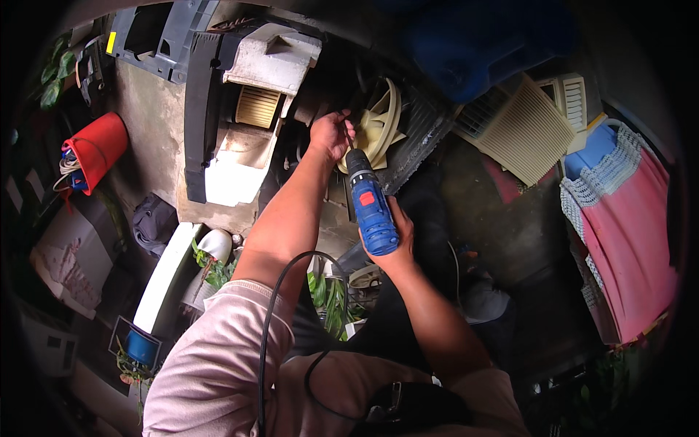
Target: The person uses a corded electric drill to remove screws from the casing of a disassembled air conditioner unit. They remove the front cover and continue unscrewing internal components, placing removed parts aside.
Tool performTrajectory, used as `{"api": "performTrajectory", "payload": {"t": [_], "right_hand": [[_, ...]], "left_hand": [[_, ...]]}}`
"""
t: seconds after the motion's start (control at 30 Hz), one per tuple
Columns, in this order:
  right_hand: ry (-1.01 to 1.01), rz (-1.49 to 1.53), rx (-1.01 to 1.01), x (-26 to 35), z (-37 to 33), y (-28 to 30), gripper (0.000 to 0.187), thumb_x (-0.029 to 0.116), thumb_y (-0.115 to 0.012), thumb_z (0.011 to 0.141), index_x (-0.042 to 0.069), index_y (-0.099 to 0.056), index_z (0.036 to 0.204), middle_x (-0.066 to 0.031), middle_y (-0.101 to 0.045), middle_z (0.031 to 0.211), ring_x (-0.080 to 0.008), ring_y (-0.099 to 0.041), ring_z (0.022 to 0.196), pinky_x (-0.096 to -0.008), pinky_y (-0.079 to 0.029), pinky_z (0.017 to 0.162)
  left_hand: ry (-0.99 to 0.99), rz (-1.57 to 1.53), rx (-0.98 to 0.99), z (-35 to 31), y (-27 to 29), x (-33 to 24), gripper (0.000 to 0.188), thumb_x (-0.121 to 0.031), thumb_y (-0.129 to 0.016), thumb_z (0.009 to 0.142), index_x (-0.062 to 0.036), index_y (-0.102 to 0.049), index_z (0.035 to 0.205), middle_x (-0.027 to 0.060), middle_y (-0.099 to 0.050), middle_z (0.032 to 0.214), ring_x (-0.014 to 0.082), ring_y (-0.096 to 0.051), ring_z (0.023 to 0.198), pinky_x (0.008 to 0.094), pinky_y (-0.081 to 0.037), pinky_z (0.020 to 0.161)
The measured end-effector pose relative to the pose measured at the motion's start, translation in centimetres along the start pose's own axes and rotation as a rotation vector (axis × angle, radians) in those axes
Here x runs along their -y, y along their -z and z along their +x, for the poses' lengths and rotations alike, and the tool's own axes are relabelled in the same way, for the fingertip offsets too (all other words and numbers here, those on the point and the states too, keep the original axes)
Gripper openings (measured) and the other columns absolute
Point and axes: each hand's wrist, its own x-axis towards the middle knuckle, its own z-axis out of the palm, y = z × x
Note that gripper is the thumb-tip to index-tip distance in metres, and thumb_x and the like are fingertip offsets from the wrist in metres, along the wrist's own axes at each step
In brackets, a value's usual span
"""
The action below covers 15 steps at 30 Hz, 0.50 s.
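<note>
looking down through the head view, i have the drill [375, 218] in the middle of the scene, blue with a red patch, its chuck pointing far and a little left. my right hand [403, 244] is wrapped around it from the near right side, so that hand is holding the drill; most of the handle is hidden from me. my left hand [331, 138] reaches far, its fingers bunched narrow beside the bit [349, 140]; i cannot tell whether they pinch the bit or something small at its tip.

just right of those fingers stands the cream fan [380, 125], tilted, with a dark panel [419, 138] to its right. left of my left hand i see the white casing [280, 54] with a cream grille [258, 106] inside and a dark frame [196, 124] along its left side.

far right, a ribbed cream cover [528, 131] leans near a blue object [473, 54], and a pink cloth [626, 240] with a lacy edge hangs nearer. on the left lie a red bag [108, 146] with cords at its mouth and, nearer, a dark bag [154, 224]. a black cable [265, 342] loops over the near part of my view, in front of the left sleeve [218, 349].
</note>
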Motion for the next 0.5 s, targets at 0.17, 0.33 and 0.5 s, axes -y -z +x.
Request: {"api": "performTrajectory", "payload": {"t": [0.17, 0.33, 0.5], "right_hand": [[-0.020, -0.309, 0.243, 1.2, 0.5, 1.0, 0.048, 0.027, -0.079, 0.081, 0.005, -0.054, 0.115, -0.0216, -0.067, 0.104, -0.0483, -0.068, 0.089, -0.0569, -0.055, 0.076], [-0.046, -0.276, 0.248, 1.7, 0.4, 0.6, 0.049, 0.026, -0.079, 0.082, 0.004, -0.054, 0.118, -0.0225, -0.067, 0.106, -0.0483, -0.068, 0.091, -0.0556, -0.056, 0.080], [-0.154, 0.012, -0.005, 3.1, 0.2, -1.0, 0.043, 0.023, -0.083, 0.078, 0.002, -0.058, 0.107, -0.0245, -0.068, 0.096, -0.0501, -0.067, 0.087, -0.0543, -0.057, 0.077]], "left_hand": [[0.040, 0.029, 0.048, -0.5, 0.6, -0.6, 0.027, -0.019, -0.046, 0.102, -0.0047, -0.060, 0.121, 0.0051, -0.058, 0.071, 0.0184, -0.050, 0.056, 0.0329, -0.044, 0.055], [0.062, -0.011, 0.068, -0.1, 1.1, -0.6, 0.029, -0.021, -0.045, 0.102, -0.0055, -0.060, 0.121, 0.0050, -0.059, 0.072, 0.0188, -0.050, 0.055, 0.0342, -0.044, 0.054], [0.058, 0.023, 0.060, 1.4, 1.8, -0.7, 0.026, -0.016, -0.045, 0.103, -0.0008, -0.061, 0.117, 0.0078, -0.062, 0.074, 0.0209, -0.060, 0.060, 0.0348, -0.050, 0.054]]}}
